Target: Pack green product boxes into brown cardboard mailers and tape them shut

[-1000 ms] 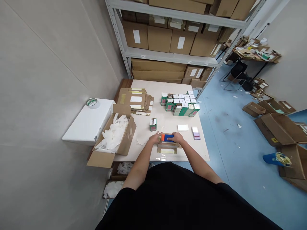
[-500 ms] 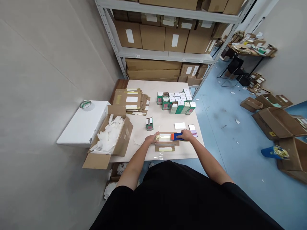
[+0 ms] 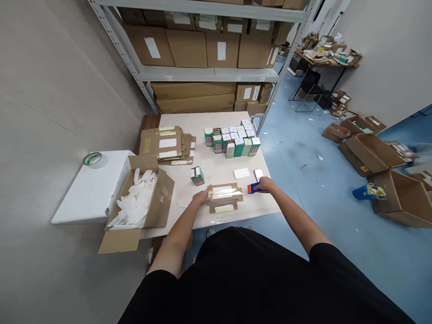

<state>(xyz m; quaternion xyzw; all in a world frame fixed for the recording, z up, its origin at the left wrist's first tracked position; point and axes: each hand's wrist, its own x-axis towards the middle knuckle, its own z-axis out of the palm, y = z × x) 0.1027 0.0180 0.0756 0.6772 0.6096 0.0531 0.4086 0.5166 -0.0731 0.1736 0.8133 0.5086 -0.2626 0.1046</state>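
A flat brown cardboard box (image 3: 225, 193) with a strip of clear tape along its top lies near the front edge of the white table (image 3: 216, 168). My left hand (image 3: 201, 195) rests on its left end, fingers curled against it. My right hand (image 3: 265, 184) is to the right of the box, closed round a blue and orange tape dispenser (image 3: 254, 188) that sits on the table. A small green box (image 3: 197, 175) stands just behind the cardboard box.
Several green and white boxes (image 3: 232, 140) stand grouped at the back of the table, flattened cartons (image 3: 167, 144) to their left. An open carton of white packing (image 3: 138, 202) and a tape roll (image 3: 92, 158) sit left. A white card (image 3: 242, 173), a phone (image 3: 258, 174). Shelving (image 3: 202, 72) behind, cartons on the floor (image 3: 367, 153).
My right hand has drawn the tape dispenser rightward across the cardboard box and off its right end onto the table. My left hand has stayed on the box's left end.
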